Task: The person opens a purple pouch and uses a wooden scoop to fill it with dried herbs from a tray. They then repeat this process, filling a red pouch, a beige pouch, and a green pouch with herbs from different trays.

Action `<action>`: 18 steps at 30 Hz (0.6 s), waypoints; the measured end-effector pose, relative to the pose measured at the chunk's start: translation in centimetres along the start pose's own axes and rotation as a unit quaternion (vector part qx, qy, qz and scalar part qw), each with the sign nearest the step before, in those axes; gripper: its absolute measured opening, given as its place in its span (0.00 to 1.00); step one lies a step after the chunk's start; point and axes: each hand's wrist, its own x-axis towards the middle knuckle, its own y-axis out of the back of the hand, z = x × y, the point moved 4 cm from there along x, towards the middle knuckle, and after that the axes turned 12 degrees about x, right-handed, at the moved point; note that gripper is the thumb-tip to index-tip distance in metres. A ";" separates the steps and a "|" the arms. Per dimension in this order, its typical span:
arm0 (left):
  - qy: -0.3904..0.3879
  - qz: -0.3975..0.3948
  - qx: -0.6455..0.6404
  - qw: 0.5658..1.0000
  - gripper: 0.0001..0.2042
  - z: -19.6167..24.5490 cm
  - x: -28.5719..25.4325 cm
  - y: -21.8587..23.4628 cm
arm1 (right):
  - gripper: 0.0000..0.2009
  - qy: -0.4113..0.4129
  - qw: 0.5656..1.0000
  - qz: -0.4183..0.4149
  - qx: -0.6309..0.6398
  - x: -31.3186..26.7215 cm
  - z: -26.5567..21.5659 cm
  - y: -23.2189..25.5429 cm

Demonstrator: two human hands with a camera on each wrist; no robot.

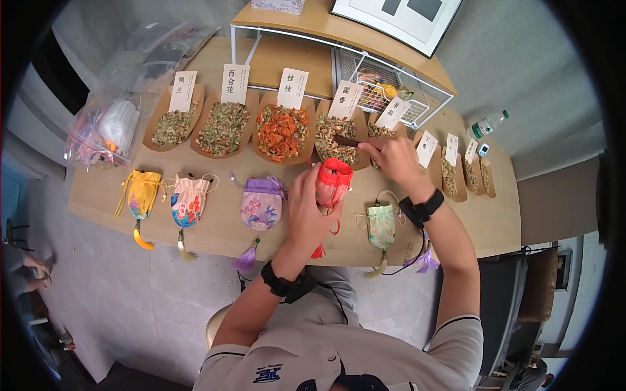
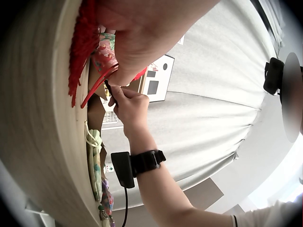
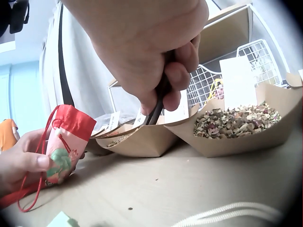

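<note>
Spilling is judged the chief risk: the red pouch [image 1: 334, 184] is held with its narrow mouth turned upward, and if the dark scoop [image 1: 345, 141] were brought over too full or tipped too soon, chopped herbs [image 1: 328, 133] could be scattered on the table [image 1: 104, 208] around it. How much is carried by the scoop cannot be told, as its tip is hard to separate from the herbs. The pouch's soft rim could also be folded inward by a nudge from the scoop or by too hard a squeeze. A snag is possible too — the red cord [image 2: 97, 88] is seen hanging loose beside the pouch, and the green pouch [image 1: 381, 227], to the right of the red pouch, could be dragged by the black cable [image 2: 126, 203] from the right wristband [image 1: 422, 208].

The red pouch itself is gripped in the left hand [image 1: 308, 212], with the thumb set against its side. The scoop's handle is clenched in the right hand [image 1: 399, 159], beyond and to the right of the pouch; its tip is held over the herbs in the paper tray [image 1: 362, 125] just beyond the pouch. The pouch is thus placed near the right hand — but untouched by it. To the left of the red pouch, the purple pouch [image 1: 262, 205] is seen lying apart from both hands.
</note>
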 end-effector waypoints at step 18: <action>0.005 -0.001 -0.003 1.000 0.44 0.0 0.0 0.0 | 0.13 0.053 0.986 0.009 0.155 -2.5 -6.1 5.2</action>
